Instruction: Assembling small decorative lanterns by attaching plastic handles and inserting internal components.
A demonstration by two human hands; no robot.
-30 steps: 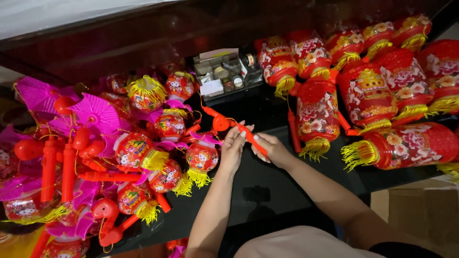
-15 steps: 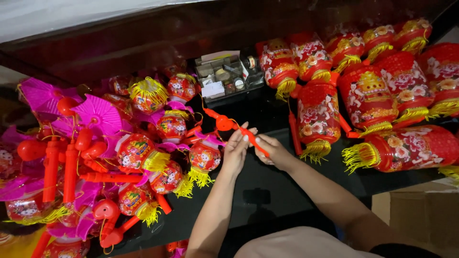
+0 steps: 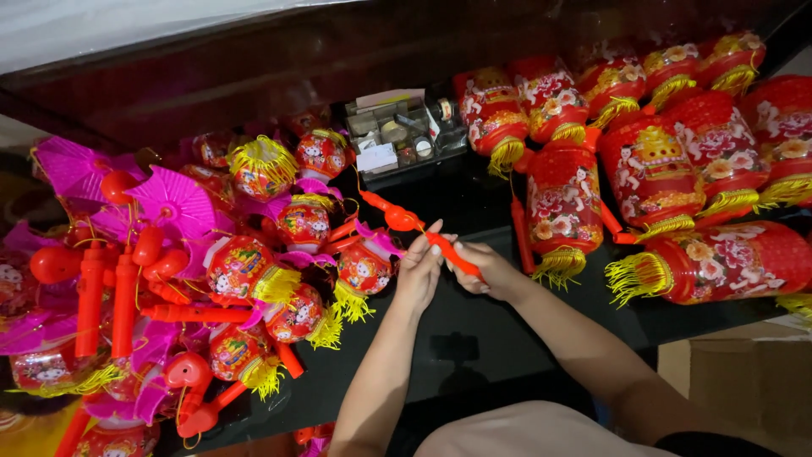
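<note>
Item: orange lantern handle [image 3: 423, 230], held above our dark bench [image 3: 474, 330]. Our right hand [image 3: 484, 269] grips its lower end; our left hand [image 3: 420, 269] pinches its middle, both forearms raised.

Red lanterns [image 3: 651, 169], pink fans [image 3: 173, 199], organizer tray [image 3: 402, 135]

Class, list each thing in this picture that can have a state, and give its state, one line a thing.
red lantern handle: lifted off the table, gripped by both hands.
left hand: closed on the handle.
right hand: closed on the handle's near end.
large red lanterns: expanded, lying on their sides.
small round lanterns: heaped together.
organiser box: open, filled.
</note>
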